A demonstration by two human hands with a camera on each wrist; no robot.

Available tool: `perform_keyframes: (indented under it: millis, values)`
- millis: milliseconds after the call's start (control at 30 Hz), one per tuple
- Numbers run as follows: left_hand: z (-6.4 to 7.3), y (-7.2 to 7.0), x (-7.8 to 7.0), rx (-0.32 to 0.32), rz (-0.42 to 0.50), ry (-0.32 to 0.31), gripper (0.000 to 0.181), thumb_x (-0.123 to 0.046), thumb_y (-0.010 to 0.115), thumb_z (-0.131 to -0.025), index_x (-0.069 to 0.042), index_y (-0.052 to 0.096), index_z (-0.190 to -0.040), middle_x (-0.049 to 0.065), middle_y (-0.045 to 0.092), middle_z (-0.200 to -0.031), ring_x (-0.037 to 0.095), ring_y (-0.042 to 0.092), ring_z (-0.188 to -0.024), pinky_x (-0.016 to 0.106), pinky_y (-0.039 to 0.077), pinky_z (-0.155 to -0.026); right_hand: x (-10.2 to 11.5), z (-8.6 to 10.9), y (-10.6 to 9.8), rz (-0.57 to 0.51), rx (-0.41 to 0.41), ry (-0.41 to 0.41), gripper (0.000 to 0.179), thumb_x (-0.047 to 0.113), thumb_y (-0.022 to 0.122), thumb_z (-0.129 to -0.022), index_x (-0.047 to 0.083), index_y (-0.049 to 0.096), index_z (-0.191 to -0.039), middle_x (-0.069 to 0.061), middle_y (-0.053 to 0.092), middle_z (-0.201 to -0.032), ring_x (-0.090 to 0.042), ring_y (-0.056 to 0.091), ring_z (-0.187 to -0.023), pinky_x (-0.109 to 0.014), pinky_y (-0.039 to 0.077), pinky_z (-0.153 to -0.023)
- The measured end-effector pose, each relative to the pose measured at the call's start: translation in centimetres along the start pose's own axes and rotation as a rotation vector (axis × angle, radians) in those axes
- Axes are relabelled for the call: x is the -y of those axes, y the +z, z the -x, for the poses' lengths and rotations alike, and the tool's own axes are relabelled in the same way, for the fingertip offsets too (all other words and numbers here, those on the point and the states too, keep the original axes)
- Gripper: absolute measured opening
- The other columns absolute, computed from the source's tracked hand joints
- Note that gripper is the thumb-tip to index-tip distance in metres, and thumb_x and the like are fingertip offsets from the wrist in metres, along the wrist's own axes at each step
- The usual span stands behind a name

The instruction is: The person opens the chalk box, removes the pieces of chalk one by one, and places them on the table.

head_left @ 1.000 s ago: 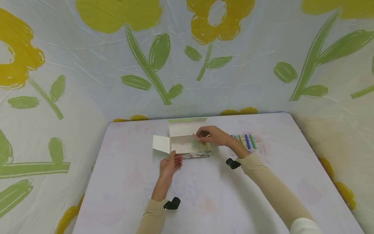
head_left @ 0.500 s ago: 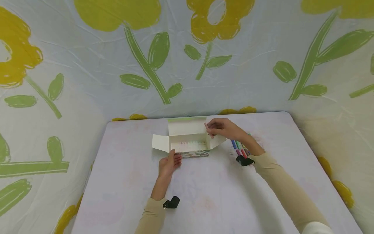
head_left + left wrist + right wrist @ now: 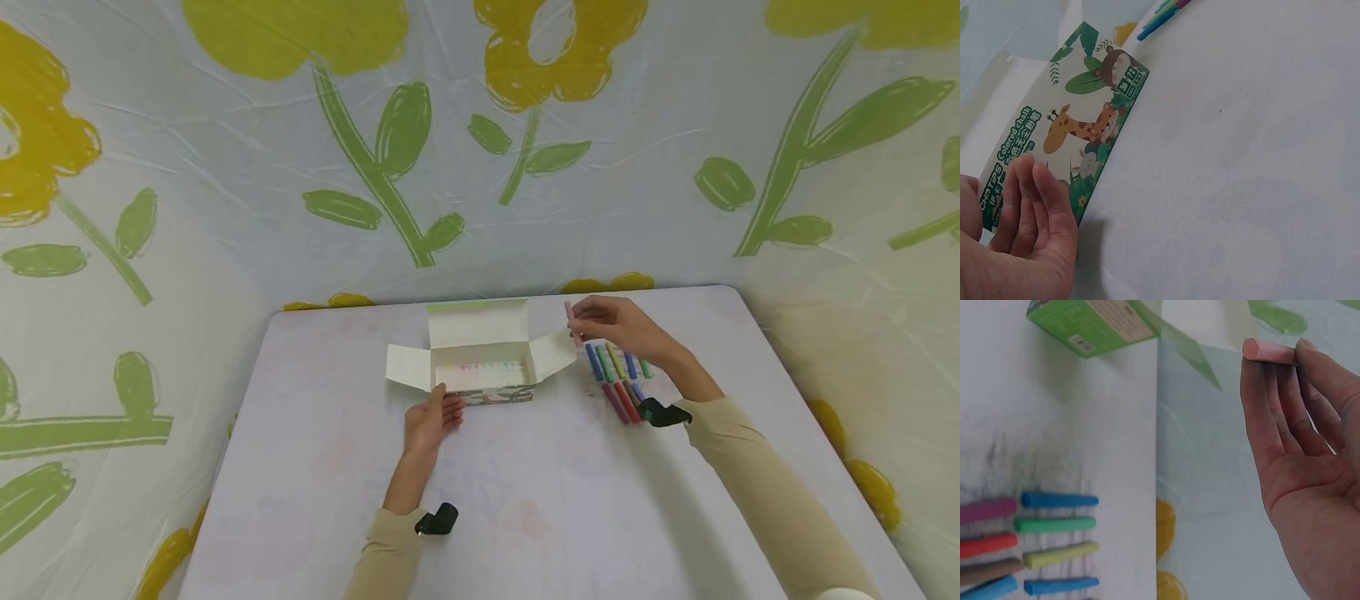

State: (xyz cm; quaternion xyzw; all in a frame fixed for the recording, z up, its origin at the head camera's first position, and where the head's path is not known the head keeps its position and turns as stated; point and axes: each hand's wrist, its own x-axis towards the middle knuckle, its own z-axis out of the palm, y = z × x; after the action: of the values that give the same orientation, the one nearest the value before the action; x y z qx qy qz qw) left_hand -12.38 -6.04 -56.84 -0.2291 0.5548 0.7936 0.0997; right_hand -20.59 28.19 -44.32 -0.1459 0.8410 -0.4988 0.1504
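Note:
An open white chalk box (image 3: 491, 396) stands on the table, its lid and side flaps folded out. Pale chalk sticks (image 3: 480, 372) lie inside. My left hand (image 3: 426, 425) holds the near left corner, with its thumb at the top edge and its fingers against the printed front (image 3: 1079, 119). My right hand (image 3: 618, 327) is in the air beyond the right flap and pinches a pink chalk stick (image 3: 1269, 351) between thumb and fingertips. Below it lie two rows of coloured chalk sticks, among them a red chalk (image 3: 627, 402) and a green chalk (image 3: 1054, 524).
The white table (image 3: 525, 517) meets a flower-printed cloth backdrop (image 3: 645, 200) at its far edge. A black wrist camera (image 3: 663, 412) hangs over part of the chalk rows. The box's right flap (image 3: 552, 354) sticks out toward the chalk.
My right hand has drawn a pink chalk stick up out of the box and carried it right, past the flap. More of the chalk rows shows. My left hand stays on the box.

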Motion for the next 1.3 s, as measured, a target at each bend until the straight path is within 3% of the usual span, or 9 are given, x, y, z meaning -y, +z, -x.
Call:
perform_keyframes:
  millis: [233,467,567,733,1067,1300]
  values:
    - [-0.2,-0.3,-0.1,0.011,-0.008,-0.005,0.048,-0.032,0.06,-0.105,0.016,0.069,-0.106,0.011,0.074,-0.085,0.01,0.067,-0.07,0.023,0.058,-0.069,-2.1,1.8,-1.5,0.038,-0.042,0.011,0.036,0.026,0.065,-0.104,0.0,0.062,-0.128,-0.016,0.071,-0.114,-0.021,0.068,-0.1,-0.024,0.056,-0.089]
    - [-0.5,-0.4,-0.1,0.013,-0.012,-0.014,0.048,-0.031,0.059,-0.105,0.016,0.068,-0.107,0.009,0.073,-0.084,0.01,0.066,-0.069,0.022,0.058,-0.069,-4.3,3.8,-2.4,0.027,-0.064,0.044,0.038,0.025,0.063,-0.105,-0.003,0.059,-0.13,-0.028,0.067,-0.12,-0.023,0.071,-0.1,-0.018,0.055,-0.088]
    - [-0.5,-0.4,-0.1,0.011,-0.014,-0.01,0.049,-0.031,0.059,-0.105,0.017,0.068,-0.108,0.009,0.073,-0.084,0.01,0.066,-0.069,0.022,0.058,-0.069,-5.3,4.5,-2.6,0.02,-0.071,0.073,0.04,0.027,0.064,-0.104,-0.003,0.059,-0.131,-0.027,0.067,-0.12,-0.024,0.071,-0.102,-0.017,0.054,-0.088]
    - [-0.5,-0.4,-0.2,0.012,-0.019,0.0,0.047,-0.03,0.058,-0.106,0.016,0.068,-0.106,0.009,0.073,-0.083,0.012,0.067,-0.071,0.023,0.059,-0.07,-7.0,5.8,-2.9,0.034,-0.084,0.113,0.043,0.028,0.064,-0.104,-0.004,0.058,-0.132,-0.023,0.067,-0.122,-0.015,0.069,-0.102,-0.014,0.053,-0.088]
    - [-0.6,-0.3,-0.3,0.024,-0.013,0.007,0.048,-0.031,0.059,-0.105,0.017,0.068,-0.108,0.009,0.073,-0.084,0.012,0.068,-0.072,0.022,0.058,-0.069,-10.5,8.5,-3.1,0.031,-0.094,0.139,0.04,0.022,0.062,-0.105,-0.009,0.058,-0.13,-0.027,0.068,-0.117,-0.016,0.07,-0.097,-0.018,0.056,-0.086]
    - [-0.9,-0.3,-0.3,0.023,0.005,-0.013,0.047,-0.03,0.06,-0.105,0.015,0.069,-0.106,0.008,0.074,-0.083,0.01,0.067,-0.069,0.021,0.058,-0.067,-12.0,9.9,-2.9,0.122,-0.085,0.167,0.036,0.02,0.063,-0.104,-0.009,0.06,-0.126,-0.02,0.071,-0.107,-0.02,0.064,-0.092,-0.021,0.057,-0.08]
